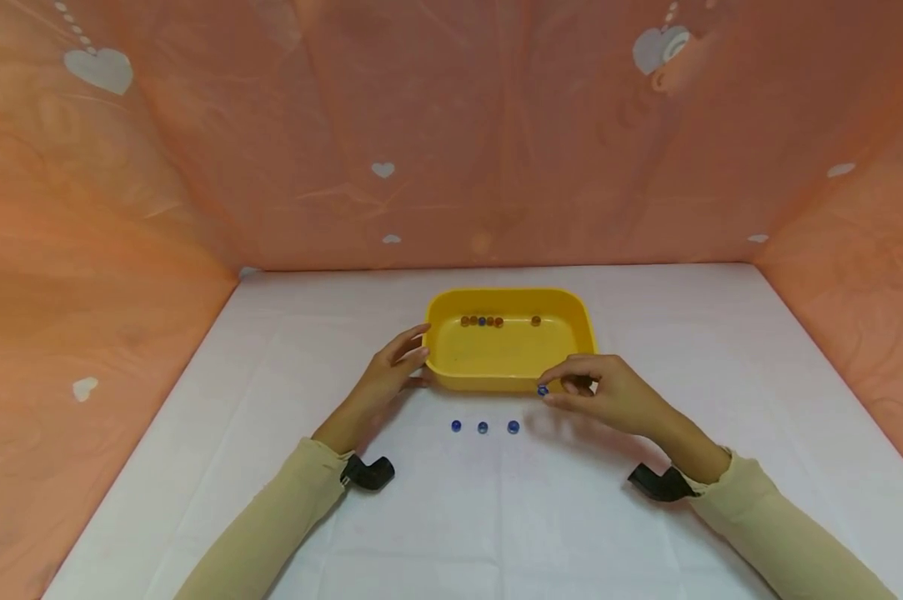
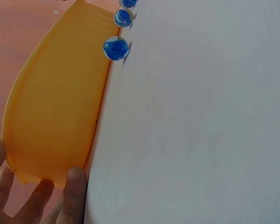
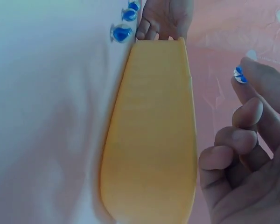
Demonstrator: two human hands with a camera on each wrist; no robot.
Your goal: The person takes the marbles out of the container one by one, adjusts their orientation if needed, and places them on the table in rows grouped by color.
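Note:
A yellow plastic tray (image 1: 496,354) stands on the white cloth. Its left end is touched by my left hand (image 1: 385,371), whose spread fingers rest against the outer wall in the left wrist view. Between thumb and forefinger, my right hand (image 1: 616,396) pinches a blue marble (image 1: 543,390) by the tray's front right side; the right wrist view shows this marble (image 3: 240,75) above rim height. Three more blue marbles, among them a right-hand one (image 1: 514,427), sit in a row on the cloth before the tray. Inside, several amber marbles (image 1: 536,321) and one blue marble (image 1: 482,322) lie along the back.
White cloth (image 1: 436,533) covers the table surface. Orange sheeting with pale hearts rises as a back wall (image 1: 481,183) and as side walls at left (image 1: 83,317) and right (image 1: 856,317). A black strap piece (image 1: 368,473) sticks out at each wrist.

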